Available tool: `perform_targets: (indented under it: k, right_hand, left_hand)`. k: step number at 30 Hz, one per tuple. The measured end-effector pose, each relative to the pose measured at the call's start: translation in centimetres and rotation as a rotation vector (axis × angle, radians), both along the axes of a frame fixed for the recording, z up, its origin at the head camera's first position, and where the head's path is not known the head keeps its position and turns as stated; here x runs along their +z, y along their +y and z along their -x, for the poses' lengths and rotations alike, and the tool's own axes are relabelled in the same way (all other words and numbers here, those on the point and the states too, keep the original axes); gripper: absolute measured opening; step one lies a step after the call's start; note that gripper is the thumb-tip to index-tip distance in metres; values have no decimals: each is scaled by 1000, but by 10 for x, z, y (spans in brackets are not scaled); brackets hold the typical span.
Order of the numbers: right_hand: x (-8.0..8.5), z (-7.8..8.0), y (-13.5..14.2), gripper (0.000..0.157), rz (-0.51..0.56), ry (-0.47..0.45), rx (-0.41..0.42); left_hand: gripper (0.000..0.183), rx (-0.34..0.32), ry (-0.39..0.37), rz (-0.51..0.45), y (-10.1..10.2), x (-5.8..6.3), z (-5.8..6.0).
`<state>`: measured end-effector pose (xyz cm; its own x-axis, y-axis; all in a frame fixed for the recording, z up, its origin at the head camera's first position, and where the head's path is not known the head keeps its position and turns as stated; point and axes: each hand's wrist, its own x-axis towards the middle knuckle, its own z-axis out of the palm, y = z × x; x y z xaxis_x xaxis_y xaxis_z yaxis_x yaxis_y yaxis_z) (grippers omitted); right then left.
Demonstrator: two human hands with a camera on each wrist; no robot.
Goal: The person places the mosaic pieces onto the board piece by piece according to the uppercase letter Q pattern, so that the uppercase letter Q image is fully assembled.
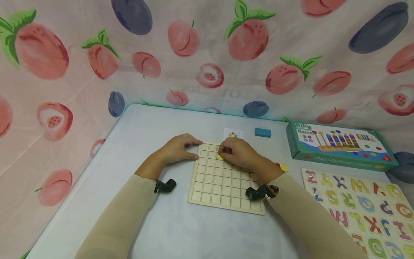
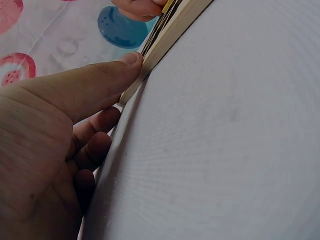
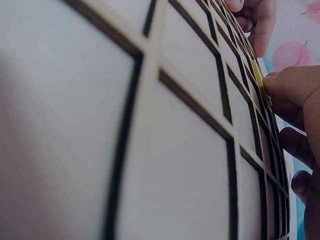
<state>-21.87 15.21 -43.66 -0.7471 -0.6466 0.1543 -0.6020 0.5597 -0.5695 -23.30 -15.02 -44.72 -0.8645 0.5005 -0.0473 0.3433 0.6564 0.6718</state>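
Observation:
A square wooden board (image 1: 217, 189) with a raised grid lies on the table. My right hand (image 1: 240, 154) is over its far part, thumb and fingertips pinching a small yellow tile (image 1: 220, 157). In the right wrist view the yellow tile (image 3: 259, 80) is right at the grid's surface, partly hidden by the thumb. The left hand (image 1: 179, 149) touches the board's far left corner, its index finger extended. Its thumb (image 2: 131, 60) presses along the board's edge in the left wrist view, while the other fingers bend loosely below.
Behind the board lies a white card (image 1: 237, 131) with a coloured square pattern, beside a blue rectangular block (image 1: 262, 132). Red and yellow pieces (image 1: 283, 167) show beyond the right forearm. At right are a green game box (image 1: 339, 163) and a wooden letter board (image 1: 305, 173).

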Motion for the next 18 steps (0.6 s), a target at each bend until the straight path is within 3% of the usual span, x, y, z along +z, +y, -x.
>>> perform_targets:
  k: [5,12,18]
  right_hand:
    - [2,-1,1,4,-17,9,-15]
    - [1,-4,12,4,7,-53,-67]
    - [6,-10,26,5,12,-24,-96]
  left_hand:
    - [56,9,-14,-4,0,1,0]
    - [56,23,-19,10,1,4,-2]
    - [56,7,-13,13,1,4,-3]
